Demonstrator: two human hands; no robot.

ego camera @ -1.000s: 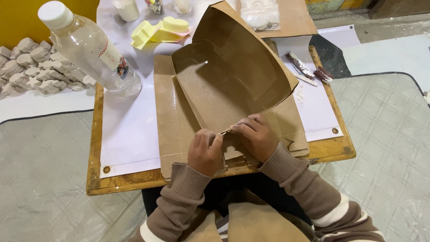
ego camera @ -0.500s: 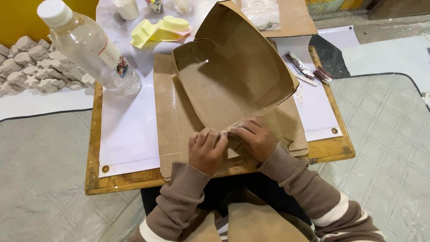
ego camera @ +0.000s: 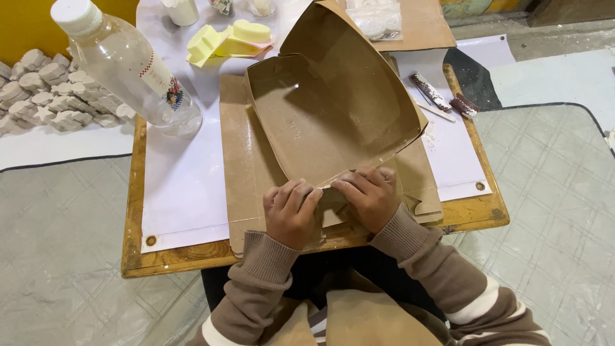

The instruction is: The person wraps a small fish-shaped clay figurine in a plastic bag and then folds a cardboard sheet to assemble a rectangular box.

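Left hand and right hand both pinching brown cardboard box at frame centre, red-labelled clear bottle upper left.

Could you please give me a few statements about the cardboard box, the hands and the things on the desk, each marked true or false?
1. Both hands, left hand and right hand, press on the near edge of the brown folded cardboard box. True.
2. The clear plastic bottle with a white cap lies on its side. False: it stands upright.
3. The pale yellow moulds sit beyond the box. True.
4. The box is closed flat. False: it stands open and looks empty.
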